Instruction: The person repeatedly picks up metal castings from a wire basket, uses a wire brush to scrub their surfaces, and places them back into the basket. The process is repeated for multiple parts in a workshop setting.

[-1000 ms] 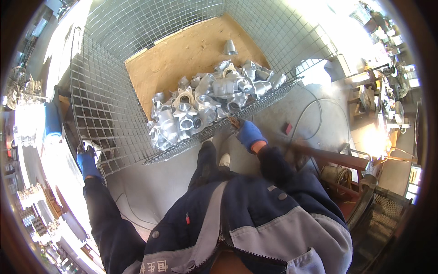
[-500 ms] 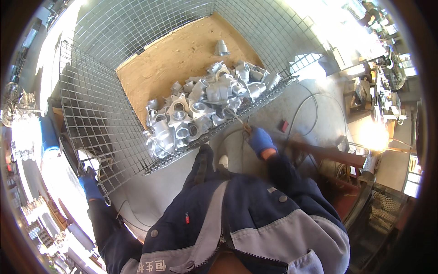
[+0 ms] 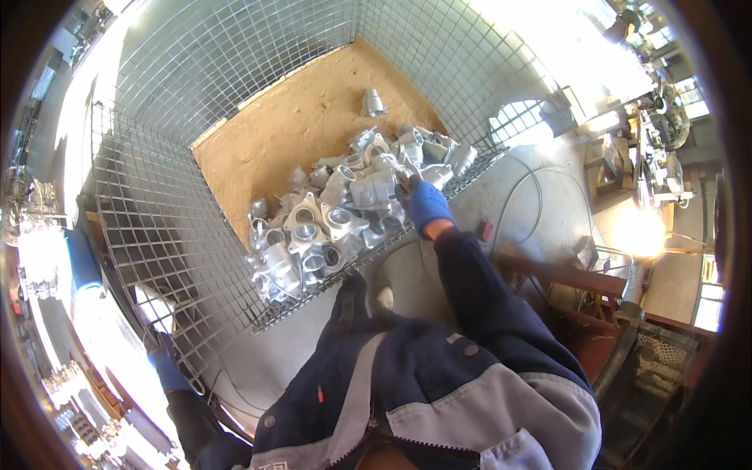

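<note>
A pile of silvery metal castings (image 3: 309,233), flanged and tubular, lies on the brown sheet (image 3: 258,133) inside a wire mesh cage (image 3: 149,223). My right hand (image 3: 427,207), in a blue glove with dark fingertips, reaches over the cage's near edge into the right part of the pile. Its fingers are bent down at a casting; what they hold is hidden. At the lower left, my left hand (image 3: 168,370), also in a blue glove, is closed at the rim of the mesh side. A single casting (image 3: 374,103) lies apart, farther back on the sheet.
Looped cable (image 3: 540,192) lies on the grey floor at the right, by a small red block (image 3: 486,231). A reddish-brown metal frame (image 3: 564,278) stands near my right side, below a glaring lamp (image 3: 641,233). My shoe (image 3: 385,298) is close to the cage.
My right hand has moved forward and slightly left, from outside the near edge to the castings. The thin rod-like thing seen at its fingers no longer shows. The view has tilted slightly.
</note>
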Demonstrator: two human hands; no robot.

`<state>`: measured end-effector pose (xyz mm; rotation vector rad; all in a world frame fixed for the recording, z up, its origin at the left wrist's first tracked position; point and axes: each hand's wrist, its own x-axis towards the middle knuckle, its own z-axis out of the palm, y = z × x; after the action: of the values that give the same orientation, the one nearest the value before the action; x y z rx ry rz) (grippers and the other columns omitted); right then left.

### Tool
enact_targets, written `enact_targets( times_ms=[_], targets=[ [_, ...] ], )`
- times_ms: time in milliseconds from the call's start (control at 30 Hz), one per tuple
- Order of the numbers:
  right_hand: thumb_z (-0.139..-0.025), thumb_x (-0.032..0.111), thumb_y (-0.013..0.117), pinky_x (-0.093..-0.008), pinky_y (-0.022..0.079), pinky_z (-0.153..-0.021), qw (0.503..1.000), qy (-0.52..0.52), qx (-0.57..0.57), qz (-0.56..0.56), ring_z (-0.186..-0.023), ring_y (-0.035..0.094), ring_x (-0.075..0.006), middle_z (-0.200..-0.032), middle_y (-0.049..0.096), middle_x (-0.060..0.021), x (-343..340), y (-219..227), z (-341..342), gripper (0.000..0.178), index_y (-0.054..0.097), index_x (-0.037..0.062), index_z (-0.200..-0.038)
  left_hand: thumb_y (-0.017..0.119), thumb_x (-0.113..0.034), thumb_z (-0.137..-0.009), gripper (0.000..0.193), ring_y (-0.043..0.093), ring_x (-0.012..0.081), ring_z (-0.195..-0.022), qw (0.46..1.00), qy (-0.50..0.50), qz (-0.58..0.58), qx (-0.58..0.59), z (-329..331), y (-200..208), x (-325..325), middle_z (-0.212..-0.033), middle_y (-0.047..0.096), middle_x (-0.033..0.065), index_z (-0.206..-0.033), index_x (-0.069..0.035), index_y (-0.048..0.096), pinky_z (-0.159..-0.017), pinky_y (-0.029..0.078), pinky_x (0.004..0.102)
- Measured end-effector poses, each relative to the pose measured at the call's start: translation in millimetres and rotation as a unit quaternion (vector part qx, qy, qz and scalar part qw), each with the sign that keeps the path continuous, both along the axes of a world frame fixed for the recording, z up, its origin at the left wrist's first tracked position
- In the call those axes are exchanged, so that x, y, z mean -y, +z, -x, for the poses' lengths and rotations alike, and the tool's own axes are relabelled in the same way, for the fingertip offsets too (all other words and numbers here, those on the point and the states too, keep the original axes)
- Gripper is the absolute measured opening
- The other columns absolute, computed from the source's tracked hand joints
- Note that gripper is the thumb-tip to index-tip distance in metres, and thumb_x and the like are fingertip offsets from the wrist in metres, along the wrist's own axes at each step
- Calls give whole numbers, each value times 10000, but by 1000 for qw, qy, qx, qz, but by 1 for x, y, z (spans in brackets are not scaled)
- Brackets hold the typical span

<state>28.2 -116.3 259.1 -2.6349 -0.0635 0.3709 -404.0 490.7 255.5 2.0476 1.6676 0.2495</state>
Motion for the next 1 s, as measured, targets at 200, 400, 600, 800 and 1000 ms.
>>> enact_targets(
  times_ms=[200,400,600,800,1000],
  targets=[
    [-829,365,604,-443,519,-852,994,34,-101,28,-970,658,-394,-1014,690,-211,-31,-49,-63,370,713,66,-1018,582,-146,-909,363,601,120,-636,999,15,26,23,13,-7,-4,-922,682,61,-1272,-124,576,-542,481,262],
    [-848,312,608,-424,536,-757,940,54,-338,22,-864,686,-340,-902,710,-180,-49,-41,-107,343,682,17,-1007,570,-128,-919,342,583,104,-628,997,22,57,56,44,-13,3,-916,672,48,-1260,-114,582,-521,463,246],
    [-842,283,614,-403,538,-760,951,236,-184,76,-876,688,-334,-954,688,-177,36,-176,-174,330,643,30,-1051,553,-104,-933,303,539,76,-598,992,-53,55,96,66,-20,2,-869,647,21,-1234,-85,587,-478,422,213],
    [-862,333,573,-469,533,-800,990,-64,-43,119,-927,674,-372,-917,686,-241,-35,-127,-173,324,724,49,-897,543,-64,-918,320,548,104,-575,973,56,190,122,18,40,30,-885,647,49,-1233,-109,577,-457,433,216],
    [-857,360,581,-444,524,-856,980,7,-150,132,-1014,647,-381,-1061,674,-226,-61,-211,-177,363,709,60,-1016,539,-303,-912,428,489,254,-959,953,87,275,91,89,14,-10,-1164,534,156,-1317,-167,519,-803,347,378]
  ],
)
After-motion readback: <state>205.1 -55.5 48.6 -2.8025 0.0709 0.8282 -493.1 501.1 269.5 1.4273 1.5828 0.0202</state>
